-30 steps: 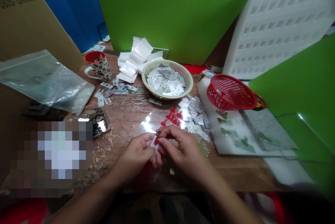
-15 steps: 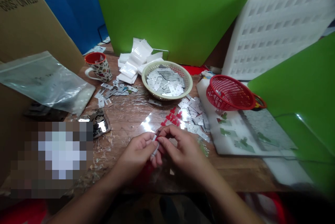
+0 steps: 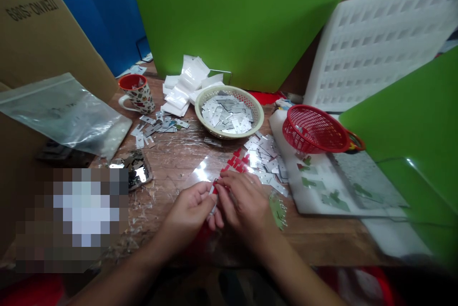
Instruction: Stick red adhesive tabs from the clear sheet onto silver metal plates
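Observation:
My left hand (image 3: 188,213) and my right hand (image 3: 245,206) meet at the near middle of the wooden table (image 3: 171,153). Both pinch one small white plate with a red sticker (image 3: 213,191) between their fingertips. Just beyond lie several red stickers (image 3: 236,160) on a clear sheet and a heap of small silvery plates (image 3: 265,158). A cream basket (image 3: 255,106) behind them holds many more such plates.
A red mesh basket (image 3: 315,129) stands on a white foam sheet (image 3: 322,187) at the right, with green stickers. A patterned mug (image 3: 138,94), white pouches (image 3: 186,82) and a clear plastic bag (image 3: 64,113) are at the left. Green boards (image 3: 232,15) and a white foam tray (image 3: 379,44) close the back.
My right hand has flattened and shifted slightly down and left over the small plate. The view has tilted a little. My left hand keeps its pinch.

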Demonstrator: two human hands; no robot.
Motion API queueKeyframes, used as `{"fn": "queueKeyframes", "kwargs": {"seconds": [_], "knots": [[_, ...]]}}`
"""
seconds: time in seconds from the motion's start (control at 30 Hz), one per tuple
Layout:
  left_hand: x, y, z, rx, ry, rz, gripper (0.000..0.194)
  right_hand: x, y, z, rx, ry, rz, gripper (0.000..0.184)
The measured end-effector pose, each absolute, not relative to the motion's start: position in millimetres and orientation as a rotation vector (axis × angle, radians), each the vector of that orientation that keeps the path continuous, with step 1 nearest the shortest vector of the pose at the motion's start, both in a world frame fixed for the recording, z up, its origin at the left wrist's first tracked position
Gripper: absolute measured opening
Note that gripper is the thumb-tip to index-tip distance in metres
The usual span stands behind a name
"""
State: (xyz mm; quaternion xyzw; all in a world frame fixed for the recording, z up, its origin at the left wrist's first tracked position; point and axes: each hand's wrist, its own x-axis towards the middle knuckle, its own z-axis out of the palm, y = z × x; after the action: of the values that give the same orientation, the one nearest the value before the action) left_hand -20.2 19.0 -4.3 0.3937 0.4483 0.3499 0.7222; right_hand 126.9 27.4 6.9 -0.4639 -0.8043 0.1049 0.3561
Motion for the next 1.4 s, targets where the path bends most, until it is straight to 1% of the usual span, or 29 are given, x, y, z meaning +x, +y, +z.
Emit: {"fn": "queueKeyframes", "kwargs": {"seconds": [0.27,0.4,0.5,0.73,0.9,1.07,1.17,1.23,1.3,1.4], "knots": [[-19,18,-4,0.879,0.997,0.796,0.021,126,25,5,-1.206,-2.102,0.094,0.012],[-17,19,-1,0.874,1.038,0.836,0.020,124,23,4,-1.223,-2.111,0.044,0.018],[-16,19,-2,0.881,1.073,0.861,0.021,122,22,4,-1.239,-2.116,0.036,0.022],[-17,18,-7,0.898,1.092,0.836,0.025,122,20,3,-1.320,-2.173,0.021,0.025],[-17,21,-8,0.882,1.124,0.862,0.025,122,20,-2,-1.355,-2.226,-0.022,0.032],[-18,21,-10,0.866,1.122,0.864,0.026,124,22,-3,-1.374,-2.263,0.022,0.038],[-18,20,-11,0.870,1.109,0.844,0.028,129,30,-1,-1.439,-2.194,0.116,0.048],[-18,19,-10,0.873,1.085,0.826,0.030,134,35,1,-1.480,-2.063,0.290,0.050],[-18,17,-9,0.871,1.035,0.804,0.029,136,39,3,-1.461,-1.916,0.607,0.043],[-18,15,-9,0.872,0.962,0.766,0.026,134,40,5,-1.380,-1.650,1.130,0.020]]}}
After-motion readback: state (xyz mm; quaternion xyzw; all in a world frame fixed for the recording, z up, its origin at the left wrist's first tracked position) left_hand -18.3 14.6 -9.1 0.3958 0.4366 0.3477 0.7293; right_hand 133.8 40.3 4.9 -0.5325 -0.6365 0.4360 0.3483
